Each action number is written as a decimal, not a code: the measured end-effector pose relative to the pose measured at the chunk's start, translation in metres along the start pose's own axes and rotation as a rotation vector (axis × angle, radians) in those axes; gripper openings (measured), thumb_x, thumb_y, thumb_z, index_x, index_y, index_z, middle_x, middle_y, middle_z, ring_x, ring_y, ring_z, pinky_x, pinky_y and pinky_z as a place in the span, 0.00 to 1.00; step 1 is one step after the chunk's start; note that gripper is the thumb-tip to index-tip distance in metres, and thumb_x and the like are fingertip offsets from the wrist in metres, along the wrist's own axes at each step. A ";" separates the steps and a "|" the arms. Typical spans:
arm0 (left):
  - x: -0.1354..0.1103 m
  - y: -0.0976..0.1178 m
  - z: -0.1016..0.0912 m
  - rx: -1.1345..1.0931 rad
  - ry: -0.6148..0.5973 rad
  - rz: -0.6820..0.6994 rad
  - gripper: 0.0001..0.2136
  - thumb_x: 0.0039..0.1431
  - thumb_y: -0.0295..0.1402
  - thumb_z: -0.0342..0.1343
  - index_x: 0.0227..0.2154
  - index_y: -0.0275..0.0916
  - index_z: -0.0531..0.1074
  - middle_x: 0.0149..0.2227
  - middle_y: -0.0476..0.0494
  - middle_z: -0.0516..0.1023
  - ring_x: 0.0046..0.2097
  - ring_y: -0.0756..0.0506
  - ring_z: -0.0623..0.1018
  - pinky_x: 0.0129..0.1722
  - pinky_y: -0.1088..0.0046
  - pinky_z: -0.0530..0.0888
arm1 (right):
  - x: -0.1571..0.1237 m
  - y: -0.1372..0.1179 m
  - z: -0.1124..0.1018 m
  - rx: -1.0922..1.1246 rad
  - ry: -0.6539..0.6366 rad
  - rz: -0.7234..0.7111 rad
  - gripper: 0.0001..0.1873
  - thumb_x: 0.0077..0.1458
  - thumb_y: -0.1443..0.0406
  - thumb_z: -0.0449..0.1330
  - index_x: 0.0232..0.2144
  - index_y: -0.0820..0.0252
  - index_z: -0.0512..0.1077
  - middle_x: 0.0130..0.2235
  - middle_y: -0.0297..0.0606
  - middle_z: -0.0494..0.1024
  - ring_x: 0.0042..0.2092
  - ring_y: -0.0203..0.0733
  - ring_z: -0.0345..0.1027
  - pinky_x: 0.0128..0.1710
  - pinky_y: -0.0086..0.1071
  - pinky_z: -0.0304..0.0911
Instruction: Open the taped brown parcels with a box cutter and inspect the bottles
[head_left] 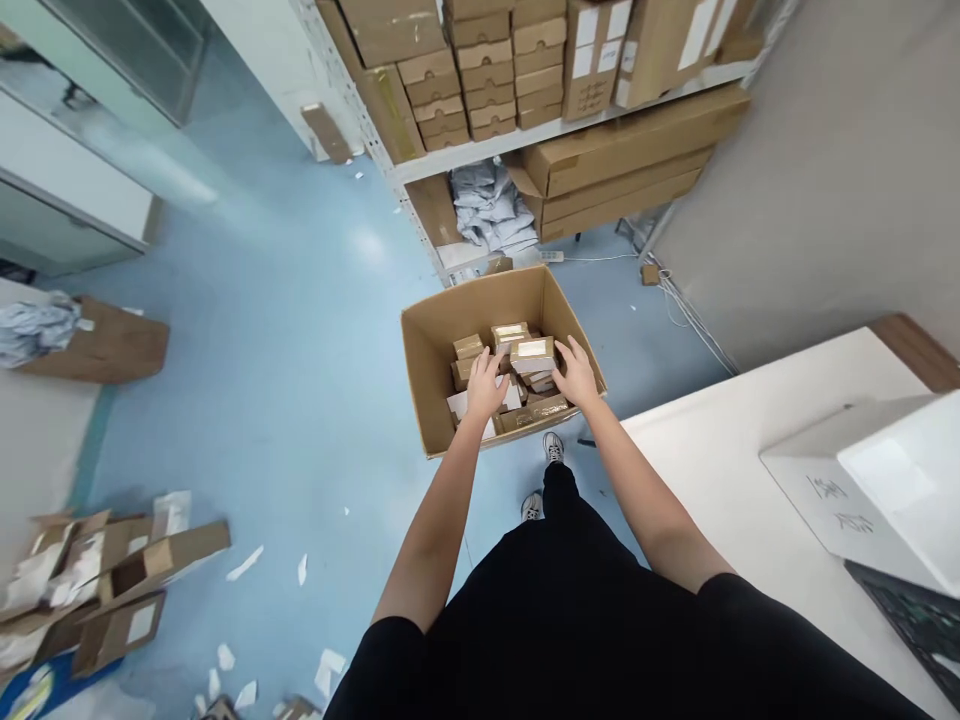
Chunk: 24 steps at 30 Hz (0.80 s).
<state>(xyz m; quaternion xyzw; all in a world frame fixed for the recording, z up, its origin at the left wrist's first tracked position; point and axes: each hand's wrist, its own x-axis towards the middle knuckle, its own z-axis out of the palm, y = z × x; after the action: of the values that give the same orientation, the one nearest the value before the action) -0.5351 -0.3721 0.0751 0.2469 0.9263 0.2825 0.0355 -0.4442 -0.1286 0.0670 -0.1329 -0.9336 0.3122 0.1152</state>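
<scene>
Your left hand (487, 384) is spreading loosely, seemingly empty; your right hand (576, 374) is half-curling at the labelled box (533, 352), grip unclear. Box is sitting high, right side of the carton (429, 375); lopsided pressure could tip it.

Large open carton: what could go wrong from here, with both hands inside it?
The white-labelled small box sits atop others, by the right hand; without a firm grip, it might slip back among them.

The boxes in the large open carton lie at mixed angles, so they could shift against the fingers of the left hand.

Paper scraps litter the floor to the person's left and might slide underfoot.
</scene>
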 end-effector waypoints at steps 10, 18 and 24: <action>0.091 -0.049 0.123 0.028 -0.310 -0.193 0.28 0.66 0.36 0.61 0.68 0.41 0.68 0.76 0.31 0.59 0.74 0.29 0.64 0.71 0.46 0.66 | 0.119 0.121 0.098 -0.003 -0.246 0.179 0.37 0.58 0.65 0.62 0.69 0.60 0.67 0.72 0.51 0.64 0.71 0.62 0.61 0.72 0.56 0.59; 0.136 -0.126 0.266 -0.069 -0.484 -0.365 0.32 0.64 0.36 0.65 0.70 0.41 0.66 0.76 0.30 0.59 0.72 0.30 0.67 0.70 0.51 0.68 | 0.131 0.226 0.218 -0.053 -0.321 0.354 0.39 0.55 0.65 0.64 0.69 0.55 0.66 0.73 0.51 0.63 0.68 0.66 0.63 0.67 0.57 0.64; 0.163 -0.184 0.358 -0.070 -0.475 -0.357 0.33 0.62 0.38 0.67 0.70 0.50 0.68 0.79 0.37 0.53 0.76 0.25 0.59 0.69 0.41 0.66 | 0.120 0.279 0.277 -0.144 -0.391 0.449 0.46 0.55 0.65 0.66 0.74 0.52 0.60 0.74 0.51 0.61 0.68 0.68 0.63 0.68 0.58 0.64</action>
<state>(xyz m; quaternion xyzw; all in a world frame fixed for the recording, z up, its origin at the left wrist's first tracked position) -0.6850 -0.2453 -0.3121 0.1377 0.9104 0.2380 0.3090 -0.5896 -0.0282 -0.3042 -0.2813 -0.9050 0.2827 -0.1482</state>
